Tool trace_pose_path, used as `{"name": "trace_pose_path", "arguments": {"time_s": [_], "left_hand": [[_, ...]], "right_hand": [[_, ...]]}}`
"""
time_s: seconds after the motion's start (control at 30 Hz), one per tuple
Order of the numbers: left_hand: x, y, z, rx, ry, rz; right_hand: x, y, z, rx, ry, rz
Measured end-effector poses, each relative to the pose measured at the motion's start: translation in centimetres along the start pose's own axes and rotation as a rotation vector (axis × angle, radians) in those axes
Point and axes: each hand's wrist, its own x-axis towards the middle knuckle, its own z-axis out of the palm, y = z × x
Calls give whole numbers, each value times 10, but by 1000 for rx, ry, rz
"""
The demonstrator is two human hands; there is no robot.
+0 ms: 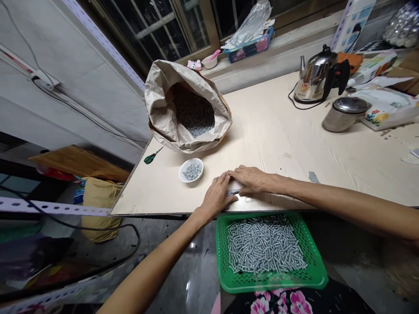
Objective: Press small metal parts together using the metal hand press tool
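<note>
My left hand (216, 195) and my right hand (250, 179) lie side by side on the pale wooden table (294, 144), near its front edge. Their fingers are curled together over a small clear packet (235, 192) that shows between them; what it holds is hidden. Just left of the hands stands a small white bowl (191, 170) with several metal screws. Below the table edge, on my lap, sits a green plastic basket (225, 261) full of silvery screws (265, 246).
A large open paper sack (163, 100) of screws stands at the table's back left, with green-handled scissors (151, 157) beside it. A steel kettle (316, 76), a lidded steel pot (343, 114) and printed bags lie at the right. A blue basket (250, 47) rests on the windowsill.
</note>
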Motion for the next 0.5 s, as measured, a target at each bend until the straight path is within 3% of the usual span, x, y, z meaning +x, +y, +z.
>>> {"name": "trace_pose_path", "arguments": {"time_s": [0.13,0.3,0.5], "left_hand": [[20,0,-3,95,-143,48],[17,3,-5,59,-101,-50],[23,2,7,-19,-38,-99]], "right_hand": [[-7,0,-5,-123,9,65],[-8,-7,-5,-149,20,40],[-7,-9,-3,-86,-35,102]]}}
